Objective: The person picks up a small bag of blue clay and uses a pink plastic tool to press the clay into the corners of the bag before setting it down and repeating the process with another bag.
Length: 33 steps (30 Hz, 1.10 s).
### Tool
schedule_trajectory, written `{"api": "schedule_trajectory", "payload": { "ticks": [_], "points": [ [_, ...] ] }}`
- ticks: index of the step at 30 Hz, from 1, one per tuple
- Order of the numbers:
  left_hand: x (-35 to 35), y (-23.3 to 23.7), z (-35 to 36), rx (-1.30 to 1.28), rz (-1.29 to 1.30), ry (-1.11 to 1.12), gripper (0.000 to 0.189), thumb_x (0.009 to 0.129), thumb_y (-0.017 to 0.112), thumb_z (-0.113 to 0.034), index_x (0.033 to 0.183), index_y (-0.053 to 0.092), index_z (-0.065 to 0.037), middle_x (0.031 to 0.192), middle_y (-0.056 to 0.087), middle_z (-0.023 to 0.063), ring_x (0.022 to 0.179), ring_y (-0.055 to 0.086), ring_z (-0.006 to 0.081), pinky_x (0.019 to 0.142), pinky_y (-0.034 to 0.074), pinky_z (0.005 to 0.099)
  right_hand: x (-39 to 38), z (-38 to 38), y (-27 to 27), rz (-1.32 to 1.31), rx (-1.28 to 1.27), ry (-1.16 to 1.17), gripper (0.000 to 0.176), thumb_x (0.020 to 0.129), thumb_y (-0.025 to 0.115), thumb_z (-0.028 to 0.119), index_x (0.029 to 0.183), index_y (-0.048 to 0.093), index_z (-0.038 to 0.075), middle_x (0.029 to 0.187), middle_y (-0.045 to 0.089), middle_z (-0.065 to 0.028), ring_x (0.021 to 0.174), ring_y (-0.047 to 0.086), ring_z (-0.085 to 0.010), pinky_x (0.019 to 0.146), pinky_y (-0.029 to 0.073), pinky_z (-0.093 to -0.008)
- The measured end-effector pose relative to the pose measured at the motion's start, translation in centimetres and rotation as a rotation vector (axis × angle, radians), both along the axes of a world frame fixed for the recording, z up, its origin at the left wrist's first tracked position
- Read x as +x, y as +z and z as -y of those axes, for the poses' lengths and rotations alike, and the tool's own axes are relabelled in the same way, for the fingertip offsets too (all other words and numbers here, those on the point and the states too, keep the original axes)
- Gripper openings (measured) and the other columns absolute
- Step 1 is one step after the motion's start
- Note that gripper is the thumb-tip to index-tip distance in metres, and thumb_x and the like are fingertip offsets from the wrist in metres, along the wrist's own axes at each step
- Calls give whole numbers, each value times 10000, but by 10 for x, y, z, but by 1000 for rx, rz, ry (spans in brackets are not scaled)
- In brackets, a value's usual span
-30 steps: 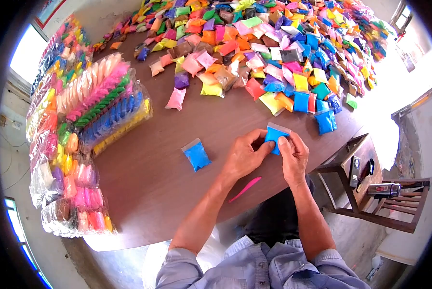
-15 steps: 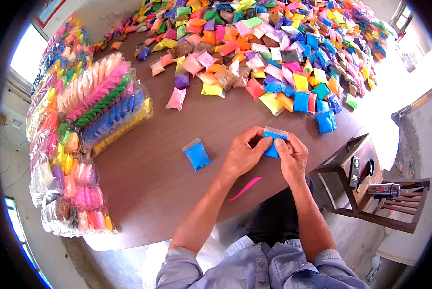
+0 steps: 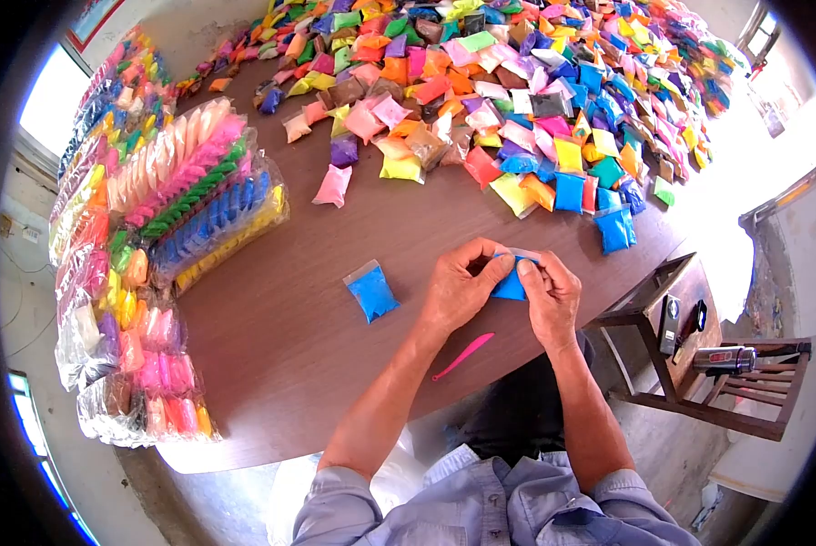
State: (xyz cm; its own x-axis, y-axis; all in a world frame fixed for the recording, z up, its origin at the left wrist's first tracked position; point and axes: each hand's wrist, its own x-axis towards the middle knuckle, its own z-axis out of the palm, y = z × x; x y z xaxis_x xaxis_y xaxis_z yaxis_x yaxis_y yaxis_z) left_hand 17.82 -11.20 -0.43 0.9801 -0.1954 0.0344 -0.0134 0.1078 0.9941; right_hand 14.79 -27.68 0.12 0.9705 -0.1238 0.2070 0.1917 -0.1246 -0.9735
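A small blue packet (image 3: 510, 288) with a clear top edge is held between both hands above the table. My left hand (image 3: 463, 282) pinches its left side with thumb and fingers. On its right side, my right hand (image 3: 551, 293) grips near the top edge. Another blue packet (image 3: 372, 291) lies flat on the table to the left of my hands. Just below my hands rests a thin pink tool (image 3: 463, 357).
Many coloured packets (image 3: 444, 100) are heaped across the far side of the brown table (image 3: 280, 337). Bagged rows of packets (image 3: 198, 191) stand along the left edge. At the right, a wooden stool (image 3: 681, 318) and a metal flask (image 3: 724, 358) sit beyond the table.
The held blue packet's clear top edge has tipped and shows less than before. Both hands have shifted only slightly, still pinching the packet.
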Motion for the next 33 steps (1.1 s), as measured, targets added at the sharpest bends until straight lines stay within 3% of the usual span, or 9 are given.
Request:
{"api": "schedule_trajectory", "payload": {
  "ticks": [3,13,18,24,33],
  "points": [
    [1,-4,0,-23,5,-3,175,1016,773,-177,1094,747,-22,938,732,-32,855,619,39,759,528,235,0,-3,0,-18,87,-10,97,1025,694,31,1104,730,-13,868,571,81,756,472,0,647,374,-196],
    [-1,1,2,-34,22,-2,153,1024,747,-148,1100,756,-14,914,723,-19,830,597,46,740,508,230,0,1,-3,22,24,14,84,1029,679,2,1103,718,-4,888,575,79,762,476,12,638,373,-180],
    [0,-4,1,-5,75,22,169,1021,763,-169,1098,763,-19,945,742,-22,860,624,44,763,528,234,0,-3,3,-16,88,5,68,1032,686,26,1084,720,-2,870,559,84,750,471,9,631,361,-184],
    [-1,-1,4,-117,-41,36,173,1034,755,-198,1071,761,-29,906,710,-53,846,602,36,741,508,225,1,4,-3,21,34,-27,97,1039,691,62,1097,721,-9,840,558,87,739,473,6,632,364,-182],
    [0,0,-1,-32,16,38,174,1036,754,-207,1044,761,-33,882,697,-59,827,588,33,721,495,223,0,1,-4,-35,44,-16,123,1048,695,102,1091,724,-9,856,572,71,747,472,-6,642,378,-200]
  ]
}}
